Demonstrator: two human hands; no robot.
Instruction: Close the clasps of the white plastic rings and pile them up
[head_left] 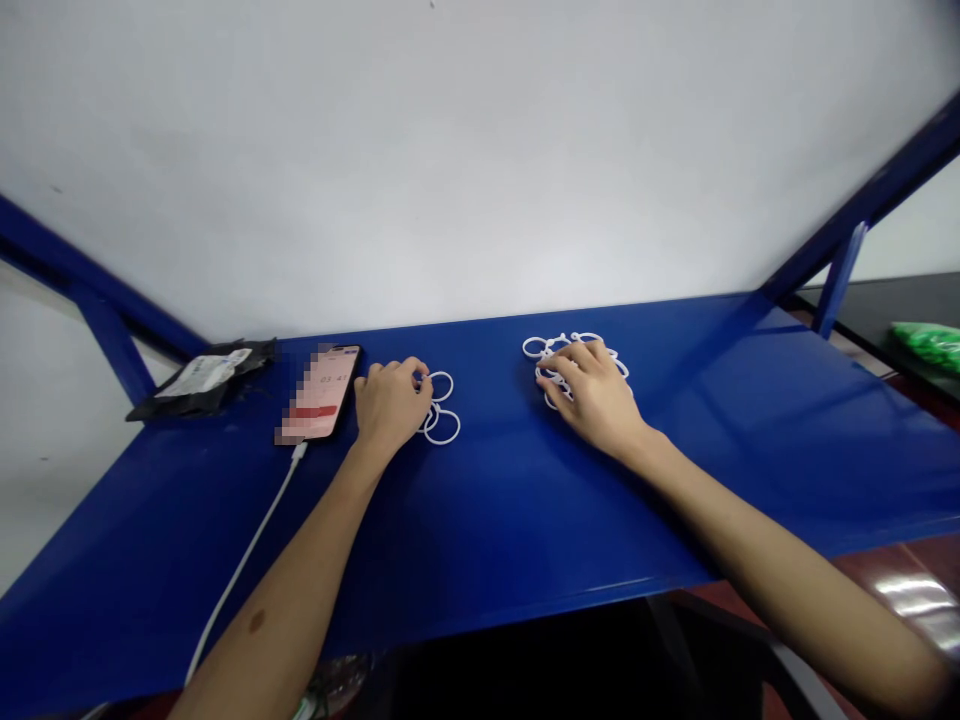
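Observation:
My left hand (394, 400) rests on the blue tabletop, fingers curled, at a small group of white plastic rings (442, 428). Its fingertips close at the edge of one ring; the palm side and part of the group are hidden. Farther right, my right hand (592, 390) lies palm down over a larger pile of white rings (535, 348). Its fingers are bent and somewhat apart, touching the pile, with no ring lifted. Several rings there overlap, and the hand covers many of them. Small knobs show on some rings.
Left of my left hand lies a phone (319, 395) with a white charging cable (251, 545). Beyond it is a black plastic packet (206, 380) with a white label. Blue metal braces (840, 275) flank the blue table (495, 520), and a white wall (480, 170) rises behind.

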